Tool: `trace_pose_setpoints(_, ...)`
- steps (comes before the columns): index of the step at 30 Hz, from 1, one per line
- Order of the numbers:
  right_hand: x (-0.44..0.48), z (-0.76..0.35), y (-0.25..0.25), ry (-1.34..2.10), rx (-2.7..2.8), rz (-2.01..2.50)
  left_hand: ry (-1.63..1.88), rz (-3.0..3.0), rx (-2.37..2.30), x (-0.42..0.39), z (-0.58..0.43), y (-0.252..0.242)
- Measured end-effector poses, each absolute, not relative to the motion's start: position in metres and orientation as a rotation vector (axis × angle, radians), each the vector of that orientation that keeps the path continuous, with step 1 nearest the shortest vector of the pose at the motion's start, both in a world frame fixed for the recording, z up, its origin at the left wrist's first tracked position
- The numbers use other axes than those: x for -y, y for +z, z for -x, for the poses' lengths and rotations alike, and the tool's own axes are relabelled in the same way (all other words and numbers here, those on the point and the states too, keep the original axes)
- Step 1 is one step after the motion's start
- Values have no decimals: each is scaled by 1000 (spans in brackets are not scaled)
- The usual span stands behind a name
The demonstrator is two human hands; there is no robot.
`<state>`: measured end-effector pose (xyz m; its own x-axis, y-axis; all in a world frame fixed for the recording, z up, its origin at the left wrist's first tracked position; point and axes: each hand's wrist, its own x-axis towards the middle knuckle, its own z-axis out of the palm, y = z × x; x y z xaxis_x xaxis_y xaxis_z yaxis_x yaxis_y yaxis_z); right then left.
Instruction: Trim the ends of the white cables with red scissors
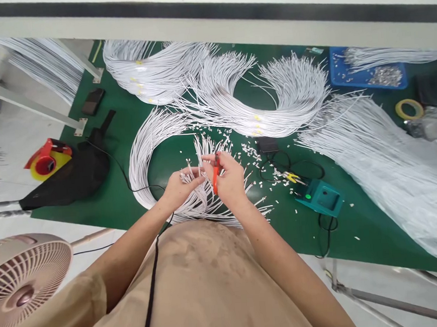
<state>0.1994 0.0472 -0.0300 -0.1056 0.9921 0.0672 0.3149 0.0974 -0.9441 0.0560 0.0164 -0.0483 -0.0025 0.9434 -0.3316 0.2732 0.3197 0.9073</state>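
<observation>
While both hands meet over the near middle of the green table (115, 202), the left hand (178, 187) is closed on a small clutch of white wire ends (189, 175), pinched between thumb and fingers. These ends point right, toward the right hand (230, 181), with their long axis lying roughly across the picture. The right hand is clenched around an orange-handled cutter (215, 178). The cutter's long axis runs near to far, almost straight away from the body, its upper end tilted slightly right. Whether its blades are open cannot be told. Cutter and wire ends stand just beside each other; contact is uncertain. Beneath the hands lies the looped wire bundle (145, 149), curving left and away. White offcuts (251, 151) are scattered right of the hands, near a teal box (319, 198) and yellow-handled pliers (293, 178).
</observation>
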Motion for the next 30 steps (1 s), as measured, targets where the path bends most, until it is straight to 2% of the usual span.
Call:
trace_pose_setpoints(5,-50,-192,-35,1065,1683,1460,926,-994,-1397,-14,-62,-49)
trace_pose_setpoints(10,-47,-188,-43,1460,1287,1510,1145,-795,-1268,-11,-65,-53)
trace_pose_setpoints(14,-49,-193,-40,1788,1115,1305,1102,-788,-1241,-11,-63,-50)
trace_pose_setpoints(17,-48,-195,-40,1853,1069,1214,1085,-830,-1238,-11,-61,-46)
trace_pose_setpoints(22,-44,-197,-49,1701,1208,1311,1065,-833,-1254,-11,-58,-42)
trace_pose_setpoints(26,-43,-205,-56,1305,1693,1622,1028,-822,-1291,-12,-54,-43)
trace_pose_setpoints(30,-43,-210,-55,1039,2167,1691,1006,-844,-1355,-12,-53,-44)
